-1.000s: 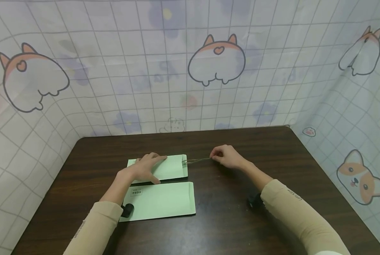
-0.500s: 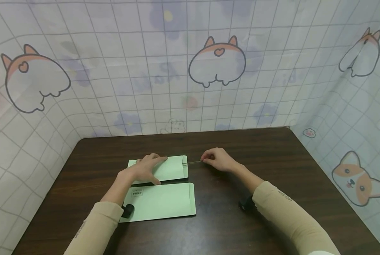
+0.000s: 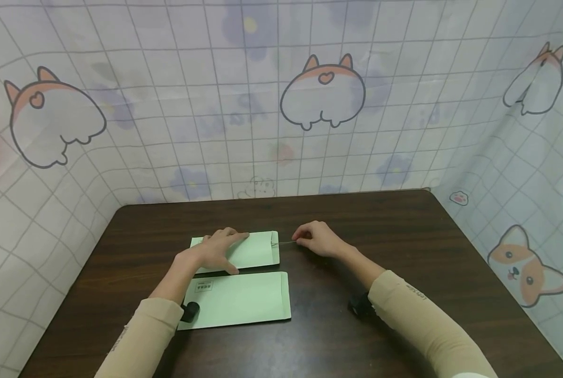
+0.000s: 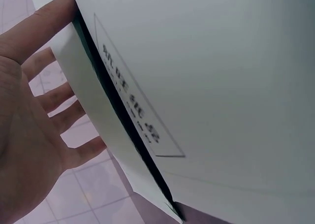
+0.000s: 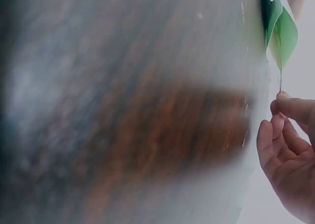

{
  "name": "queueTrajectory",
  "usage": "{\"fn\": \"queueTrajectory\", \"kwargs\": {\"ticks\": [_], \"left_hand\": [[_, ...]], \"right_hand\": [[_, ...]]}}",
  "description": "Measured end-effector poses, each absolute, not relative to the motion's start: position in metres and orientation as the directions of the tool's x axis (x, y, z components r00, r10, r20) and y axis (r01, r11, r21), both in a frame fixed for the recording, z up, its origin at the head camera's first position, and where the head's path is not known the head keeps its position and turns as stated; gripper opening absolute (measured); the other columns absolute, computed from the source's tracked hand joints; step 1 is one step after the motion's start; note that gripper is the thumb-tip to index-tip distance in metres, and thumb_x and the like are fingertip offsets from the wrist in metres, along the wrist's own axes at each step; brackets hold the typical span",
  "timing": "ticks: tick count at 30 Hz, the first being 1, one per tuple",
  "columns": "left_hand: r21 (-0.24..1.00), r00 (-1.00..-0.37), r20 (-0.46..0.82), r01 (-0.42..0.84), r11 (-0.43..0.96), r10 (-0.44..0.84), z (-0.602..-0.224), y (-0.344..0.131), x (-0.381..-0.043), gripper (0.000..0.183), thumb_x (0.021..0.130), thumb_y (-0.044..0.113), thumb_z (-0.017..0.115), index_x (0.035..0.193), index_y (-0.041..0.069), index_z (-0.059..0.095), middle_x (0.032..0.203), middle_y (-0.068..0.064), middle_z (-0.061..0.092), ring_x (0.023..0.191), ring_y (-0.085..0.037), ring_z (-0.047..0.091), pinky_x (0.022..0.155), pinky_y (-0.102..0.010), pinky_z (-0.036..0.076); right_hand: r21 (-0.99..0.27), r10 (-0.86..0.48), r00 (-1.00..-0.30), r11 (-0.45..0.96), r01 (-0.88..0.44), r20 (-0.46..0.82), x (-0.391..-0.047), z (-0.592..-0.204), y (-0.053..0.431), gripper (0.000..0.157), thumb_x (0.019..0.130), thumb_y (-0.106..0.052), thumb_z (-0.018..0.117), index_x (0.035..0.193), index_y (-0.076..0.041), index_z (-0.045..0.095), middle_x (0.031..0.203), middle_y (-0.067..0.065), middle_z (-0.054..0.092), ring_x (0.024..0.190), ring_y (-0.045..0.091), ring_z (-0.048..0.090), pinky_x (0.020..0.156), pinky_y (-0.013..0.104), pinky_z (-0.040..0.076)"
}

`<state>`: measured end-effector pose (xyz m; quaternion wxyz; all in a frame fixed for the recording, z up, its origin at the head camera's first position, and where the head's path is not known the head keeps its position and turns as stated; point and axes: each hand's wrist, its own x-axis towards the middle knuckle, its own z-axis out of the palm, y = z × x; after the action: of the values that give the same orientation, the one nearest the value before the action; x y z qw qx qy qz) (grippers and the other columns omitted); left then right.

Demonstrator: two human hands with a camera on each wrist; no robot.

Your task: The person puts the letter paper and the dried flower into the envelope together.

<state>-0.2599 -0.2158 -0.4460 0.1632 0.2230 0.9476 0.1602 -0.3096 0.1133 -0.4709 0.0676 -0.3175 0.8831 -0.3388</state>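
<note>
Two light green envelopes lie one behind the other. My left hand [image 3: 215, 251] rests with spread fingers on the far envelope [image 3: 257, 249], its thumb by the gap between the two. The near envelope [image 3: 243, 299], with a small printed box, lies partly under my left forearm; it also fills much of the left wrist view. To the right, thumb and finger of my right hand [image 3: 321, 239] pinch a thin strand [image 5: 280, 79]. That strand runs to the far envelope's flap end, and in the right wrist view it enters between green paper layers. Its other end is hidden.
The dark wooden table [image 3: 394, 226] extends right of the envelopes and up to a patterned white curtain [image 3: 243, 131] behind and at both sides. Black wrist cameras [image 3: 360, 304] sit under both forearms.
My right hand has moved left toward the far envelope, and the visible length of strand between them has become shorter. The left hand and both envelopes stay in place.
</note>
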Motion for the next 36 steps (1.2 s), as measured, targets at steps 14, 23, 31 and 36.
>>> {"fn": "queueTrajectory", "kwargs": {"ticks": [14, 23, 31, 36], "left_hand": [[0.364, -0.845, -0.241, 0.378, 0.851, 0.478, -0.446, -0.217, -0.259, 0.099, 0.082, 0.035, 0.089, 0.163, 0.018, 0.033, 0.156, -0.018, 0.035, 0.143, -0.042, 0.033, 0.108, -0.075, 0.022], [0.365, -0.842, -0.233, 0.387, 0.847, 0.486, -0.446, -0.215, -0.262, 0.1, 0.082, 0.036, 0.089, 0.163, 0.019, 0.033, 0.156, -0.018, 0.035, 0.143, -0.042, 0.034, 0.109, -0.074, 0.023], [0.353, -0.848, -0.23, 0.386, 0.853, 0.478, -0.446, -0.213, -0.263, 0.1, 0.081, 0.036, 0.09, 0.162, 0.019, 0.034, 0.155, -0.017, 0.037, 0.142, -0.04, 0.035, 0.108, -0.071, 0.026], [0.354, -0.849, -0.226, 0.385, 0.852, 0.478, -0.446, -0.212, -0.262, 0.099, 0.081, 0.036, 0.09, 0.162, 0.018, 0.035, 0.154, -0.017, 0.038, 0.141, -0.041, 0.037, 0.108, -0.071, 0.027]], "right_hand": [[-0.637, -0.61, -0.785, 0.562, -0.527, 0.11, -0.309, -0.471, 0.1, 0.008, 0.097, -0.007, 0.071, 0.101, -0.008, 0.079, 0.093, -0.004, 0.074, 0.084, 0.011, 0.066, 0.08, 0.034, 0.054], [-0.66, -0.594, -0.795, 0.55, -0.511, 0.121, -0.31, -0.472, 0.092, 0.009, 0.097, -0.007, 0.071, 0.103, -0.007, 0.077, 0.09, -0.004, 0.071, 0.078, 0.011, 0.061, 0.074, 0.032, 0.052], [-0.741, -0.549, -0.829, 0.514, -0.432, 0.102, -0.307, -0.472, 0.086, 0.016, 0.096, -0.006, 0.072, 0.111, 0.0, 0.071, 0.09, 0.002, 0.069, 0.078, 0.016, 0.064, 0.068, 0.031, 0.054], [-0.805, -0.51, -0.858, 0.483, -0.345, 0.062, -0.306, -0.475, 0.08, 0.016, 0.095, -0.004, 0.072, 0.11, 0.002, 0.068, 0.09, 0.004, 0.068, 0.077, 0.018, 0.064, 0.064, 0.031, 0.056]]}}
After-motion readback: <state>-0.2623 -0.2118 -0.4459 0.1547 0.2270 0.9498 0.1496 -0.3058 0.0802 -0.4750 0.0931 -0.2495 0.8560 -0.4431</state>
